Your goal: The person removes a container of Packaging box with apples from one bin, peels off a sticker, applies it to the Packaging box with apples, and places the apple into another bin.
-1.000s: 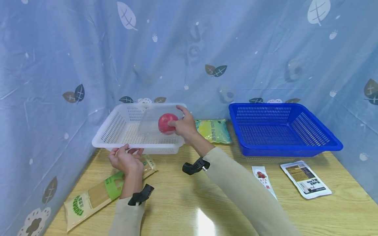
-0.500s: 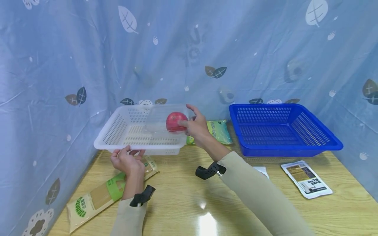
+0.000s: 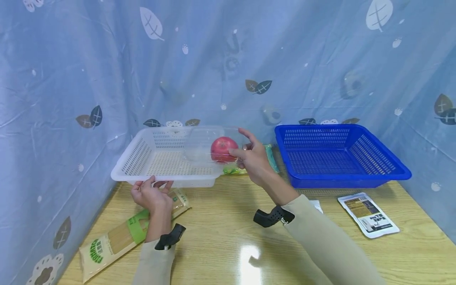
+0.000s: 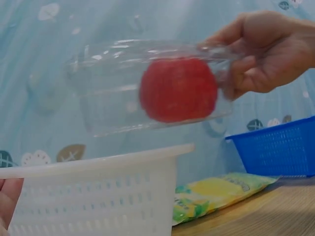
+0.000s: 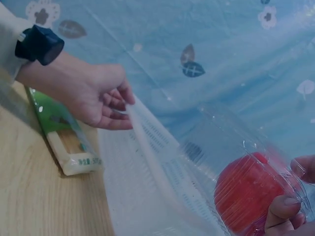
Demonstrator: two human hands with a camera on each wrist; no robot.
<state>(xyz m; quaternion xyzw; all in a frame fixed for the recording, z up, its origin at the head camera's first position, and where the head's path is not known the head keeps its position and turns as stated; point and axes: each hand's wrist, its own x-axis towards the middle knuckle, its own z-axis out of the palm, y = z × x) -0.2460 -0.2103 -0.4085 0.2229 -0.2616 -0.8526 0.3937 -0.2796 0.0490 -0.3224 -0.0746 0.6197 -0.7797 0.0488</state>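
Note:
My right hand [image 3: 255, 161] holds one end of a clear plastic box [image 3: 199, 147], thumb on the near side. Inside it, against the held end, lies a round red fruit [image 3: 223, 147]; its exact kind is unclear. In the left wrist view the box [image 4: 110, 96] hangs in the air above the white basket's right end, apart from the rim. My left hand [image 3: 152, 196] grips the front rim of the white plastic basket [image 3: 167, 178], thumb on top and fingers below. Seen in the right wrist view, that hand [image 5: 101, 93] stays at the rim.
A blue basket [image 3: 345, 184] stands at the right. Between the baskets lies a yellow-green packet [image 4: 221, 191], partly hidden by my right hand in the head view. A long noodle-like packet [image 3: 121, 239] lies at the left, a silver-white pouch [image 3: 368, 215] and a mostly covered white sachet [image 3: 316, 205] at the right.
My right hand has carried the clear box with the red fruit rightward, from over the white basket toward its right end. My left hand has kept its place on the rim.

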